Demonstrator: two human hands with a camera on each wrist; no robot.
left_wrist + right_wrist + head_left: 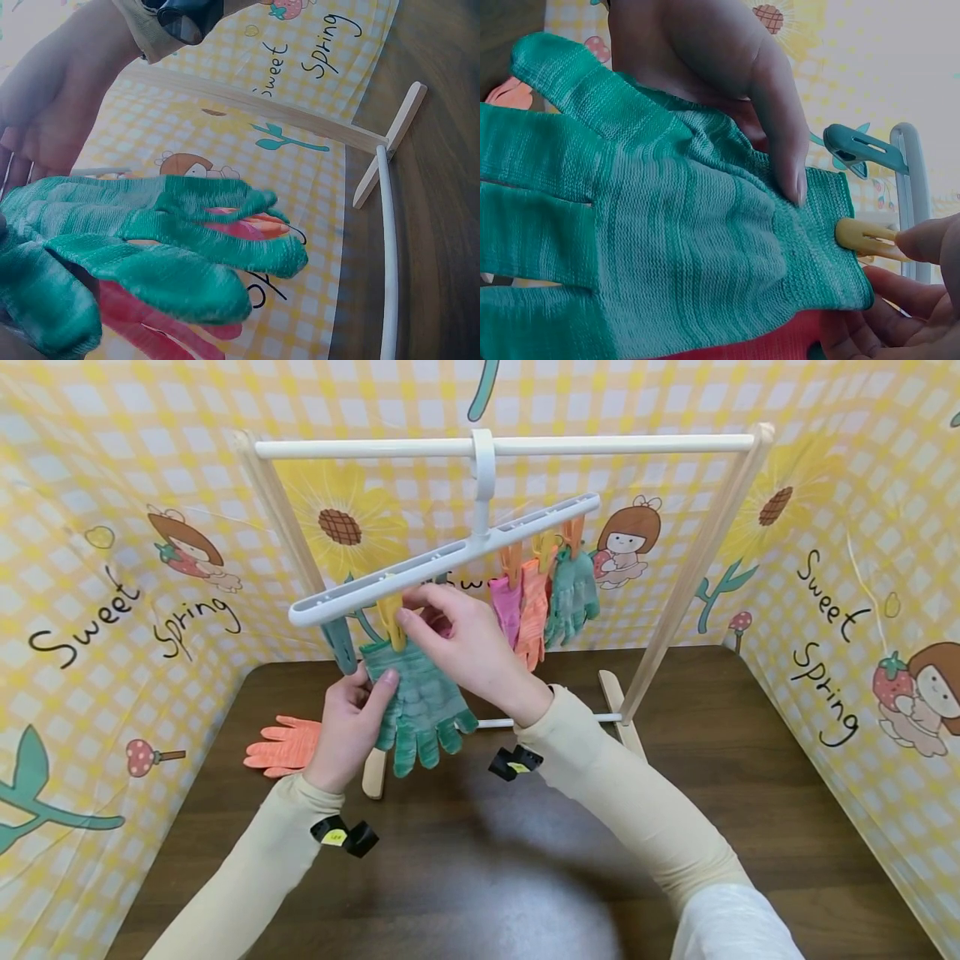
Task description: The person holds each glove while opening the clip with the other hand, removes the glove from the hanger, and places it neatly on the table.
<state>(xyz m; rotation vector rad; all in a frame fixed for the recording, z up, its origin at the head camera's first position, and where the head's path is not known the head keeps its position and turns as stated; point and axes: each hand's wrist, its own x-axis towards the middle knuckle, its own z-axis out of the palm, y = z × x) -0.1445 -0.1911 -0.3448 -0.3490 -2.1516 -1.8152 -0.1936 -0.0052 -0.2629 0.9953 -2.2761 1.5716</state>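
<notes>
A green knit glove (423, 702) hangs fingers down by its cuff from a yellow clothespin (392, 620) on the left part of a white hanger (360, 587). My left hand (348, 727) pinches the glove's side near the cuff, its thumb lying on the fabric in the right wrist view. My right hand (480, 643) holds the yellow clothespin between thumb and fingers. That clothespin's tip (851, 234) overlaps the cuff. Left of it, a teal clothespin (339, 645) hangs with nothing in it.
On the hanger's right side hang a pink glove (506, 610), an orange glove (533, 610) and another green glove (573, 597). The hanger hooks over the white bar (615, 445) of a wooden rack (675, 577). Another orange glove (285, 747) lies on the table (525, 860) at left.
</notes>
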